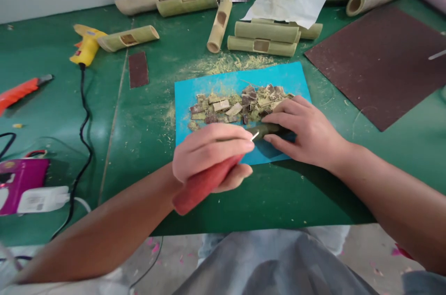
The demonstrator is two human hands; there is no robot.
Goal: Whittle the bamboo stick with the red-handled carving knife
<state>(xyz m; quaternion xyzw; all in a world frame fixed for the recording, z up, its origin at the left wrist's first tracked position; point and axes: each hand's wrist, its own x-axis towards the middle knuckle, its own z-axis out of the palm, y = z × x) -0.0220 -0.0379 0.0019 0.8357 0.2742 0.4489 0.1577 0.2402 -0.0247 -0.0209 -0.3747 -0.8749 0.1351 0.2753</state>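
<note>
head camera — down, close over table [69, 114]

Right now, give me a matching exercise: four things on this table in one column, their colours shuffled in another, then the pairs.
1. glue gun
2. mat
3. knife handle in the left hand
4. bamboo piece under the right hand

A. blue
B. dark green
C. red
D. yellow

Pairs: 1-D, 2-A, 3-C, 4-B.

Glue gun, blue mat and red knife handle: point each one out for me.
glue gun [85, 45]: head view, on its yellow body.
blue mat [296, 80]: head view, on its bare far right corner.
red knife handle [204, 184]: head view, on its exposed lower end.
</note>
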